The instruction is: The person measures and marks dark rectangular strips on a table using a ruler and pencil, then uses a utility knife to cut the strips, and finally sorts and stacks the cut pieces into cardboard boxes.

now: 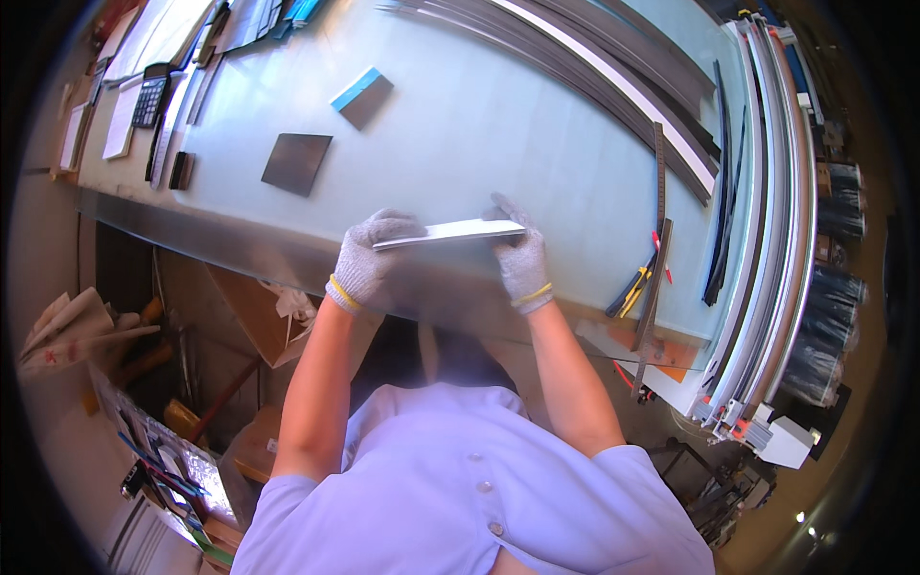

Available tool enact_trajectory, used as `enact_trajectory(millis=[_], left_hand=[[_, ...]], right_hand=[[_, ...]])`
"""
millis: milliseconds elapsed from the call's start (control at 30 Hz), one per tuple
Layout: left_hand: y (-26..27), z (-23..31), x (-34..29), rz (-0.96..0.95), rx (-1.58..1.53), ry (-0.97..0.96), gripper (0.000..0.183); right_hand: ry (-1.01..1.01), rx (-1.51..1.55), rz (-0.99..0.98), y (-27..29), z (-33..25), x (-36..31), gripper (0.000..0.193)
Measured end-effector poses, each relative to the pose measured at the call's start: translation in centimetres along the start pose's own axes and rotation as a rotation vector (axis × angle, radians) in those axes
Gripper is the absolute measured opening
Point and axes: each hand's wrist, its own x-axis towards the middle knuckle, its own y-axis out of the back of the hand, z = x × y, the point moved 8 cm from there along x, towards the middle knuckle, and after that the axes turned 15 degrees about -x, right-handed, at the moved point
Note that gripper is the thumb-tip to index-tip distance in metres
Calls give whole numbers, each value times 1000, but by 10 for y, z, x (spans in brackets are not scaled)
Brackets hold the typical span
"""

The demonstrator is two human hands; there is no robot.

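A white, flat strip (450, 231), with a thin dark edge along its near side, is held level between both hands above the near part of the glass-topped table (460, 125). My left hand (366, 257), in a grey knit glove with a yellow cuff, is closed on the strip's left end. Gripping its right end is my right hand (522, 261), gloved alike, with a finger raised behind it. Beyond my left hand lie a dark square plate (296, 164) and a smaller dark piece with a blue and white band (362, 97).
Long dark and white strips (604, 67) cross the far right. Yellow-handled hand tools (632, 289) and a dark metal ruler (655, 287) lie right of my hands. A calculator (149, 96) and papers sit far left. Long profiles (776, 211) line the right side.
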Motion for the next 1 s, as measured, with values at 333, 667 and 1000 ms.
enact_trajectory(millis=[333,667,1000], left_hand=[[-2,-15,6,-57,339,-89,27],[-4,-16,5,-67,421,-169,39],[5,-25,10,34,296,202,21]], right_hand=[[-18,-48,-39,0,5,5,55],[84,-162,13,4,-4,7,58],[-180,-20,-189,20,37,34,23]])
